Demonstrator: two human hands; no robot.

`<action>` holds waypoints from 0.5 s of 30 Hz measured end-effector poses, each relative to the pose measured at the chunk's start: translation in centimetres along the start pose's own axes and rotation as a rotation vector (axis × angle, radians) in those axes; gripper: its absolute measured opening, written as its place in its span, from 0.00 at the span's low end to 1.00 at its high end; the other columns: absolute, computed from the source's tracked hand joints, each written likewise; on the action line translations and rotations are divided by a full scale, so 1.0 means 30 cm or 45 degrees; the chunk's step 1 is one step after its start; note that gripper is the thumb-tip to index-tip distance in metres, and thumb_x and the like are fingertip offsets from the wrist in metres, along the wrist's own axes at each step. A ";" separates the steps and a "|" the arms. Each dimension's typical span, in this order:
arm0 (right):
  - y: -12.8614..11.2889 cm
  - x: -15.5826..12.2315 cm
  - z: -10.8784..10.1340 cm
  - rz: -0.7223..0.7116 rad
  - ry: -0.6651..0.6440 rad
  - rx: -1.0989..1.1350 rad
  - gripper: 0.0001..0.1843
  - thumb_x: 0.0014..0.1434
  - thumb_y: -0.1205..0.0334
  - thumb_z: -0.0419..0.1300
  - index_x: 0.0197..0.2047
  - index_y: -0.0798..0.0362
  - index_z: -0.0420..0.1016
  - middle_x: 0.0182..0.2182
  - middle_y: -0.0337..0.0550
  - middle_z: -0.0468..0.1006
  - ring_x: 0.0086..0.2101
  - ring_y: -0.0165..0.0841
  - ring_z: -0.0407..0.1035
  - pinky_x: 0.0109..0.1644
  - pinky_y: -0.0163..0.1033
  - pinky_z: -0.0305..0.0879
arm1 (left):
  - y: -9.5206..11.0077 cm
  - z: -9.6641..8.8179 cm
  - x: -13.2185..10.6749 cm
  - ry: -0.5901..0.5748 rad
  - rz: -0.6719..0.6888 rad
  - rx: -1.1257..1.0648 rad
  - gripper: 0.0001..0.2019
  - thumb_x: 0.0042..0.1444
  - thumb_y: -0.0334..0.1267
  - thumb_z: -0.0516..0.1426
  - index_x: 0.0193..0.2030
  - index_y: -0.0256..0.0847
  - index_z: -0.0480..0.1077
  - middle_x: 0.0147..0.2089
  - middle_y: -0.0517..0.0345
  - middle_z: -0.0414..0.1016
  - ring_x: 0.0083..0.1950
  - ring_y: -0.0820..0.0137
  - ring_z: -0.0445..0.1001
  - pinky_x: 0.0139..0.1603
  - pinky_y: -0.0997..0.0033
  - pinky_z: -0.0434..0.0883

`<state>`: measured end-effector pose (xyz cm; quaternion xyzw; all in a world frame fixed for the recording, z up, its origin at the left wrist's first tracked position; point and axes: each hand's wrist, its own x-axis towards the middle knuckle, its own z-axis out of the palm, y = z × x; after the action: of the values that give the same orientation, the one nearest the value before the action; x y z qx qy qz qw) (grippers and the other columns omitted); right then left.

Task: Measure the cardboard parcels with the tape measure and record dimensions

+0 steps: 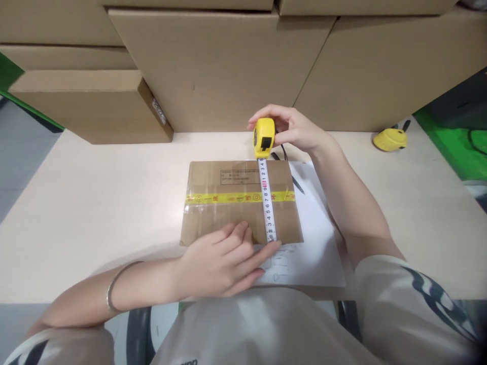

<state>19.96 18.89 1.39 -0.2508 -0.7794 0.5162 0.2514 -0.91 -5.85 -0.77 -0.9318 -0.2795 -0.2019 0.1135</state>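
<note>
A flat cardboard box (pixel 224 213) sealed with a yellow tape strip lies on the table in front of me. My right hand (pixel 297 126) grips a yellow tape measure (pixel 264 137) at the box's far edge. Its white blade (pixel 267 203) runs across the box top to the near edge. My left hand (pixel 224 258) lies at the near edge, fingers stretched out, with a fingertip pressing the blade's end down. A silver bangle (pixel 114 286) is on my left wrist.
A white sheet of paper (pixel 315 243) with handwriting lies under the box, a dark pen (pixel 297 183) on it. A second yellow tape measure (pixel 390 139) sits at the far right. Large cardboard cartons (pixel 228 66) are stacked along the table's back; a smaller one (pixel 95 106) sits left.
</note>
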 end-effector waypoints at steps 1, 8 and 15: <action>0.004 0.001 -0.002 0.004 -0.004 0.011 0.27 0.41 0.64 0.65 0.49 0.51 0.73 0.48 0.43 0.75 0.47 0.36 0.68 0.48 0.40 0.66 | 0.000 -0.001 0.000 0.000 -0.001 -0.002 0.25 0.67 0.49 0.53 0.64 0.37 0.69 0.41 0.51 0.74 0.50 0.59 0.73 0.54 0.62 0.67; 0.004 0.005 -0.003 -0.054 -0.067 -0.053 0.25 0.44 0.63 0.67 0.48 0.51 0.72 0.47 0.43 0.74 0.48 0.35 0.68 0.52 0.40 0.65 | -0.001 -0.004 0.007 0.009 -0.028 -0.033 0.23 0.67 0.47 0.54 0.63 0.36 0.70 0.41 0.50 0.75 0.49 0.60 0.73 0.50 0.63 0.66; -0.140 -0.079 -0.013 0.004 -0.127 -0.243 0.21 0.51 0.65 0.66 0.48 0.46 0.69 0.48 0.40 0.73 0.47 0.35 0.68 0.51 0.41 0.67 | -0.003 -0.005 0.010 0.017 -0.033 0.000 0.23 0.68 0.47 0.52 0.63 0.37 0.69 0.41 0.52 0.76 0.48 0.60 0.75 0.51 0.63 0.68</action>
<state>21.43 16.18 5.10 -0.2488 -0.8362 0.4518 0.1865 -0.79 -5.69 -0.49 -0.9267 -0.2907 -0.2095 0.1129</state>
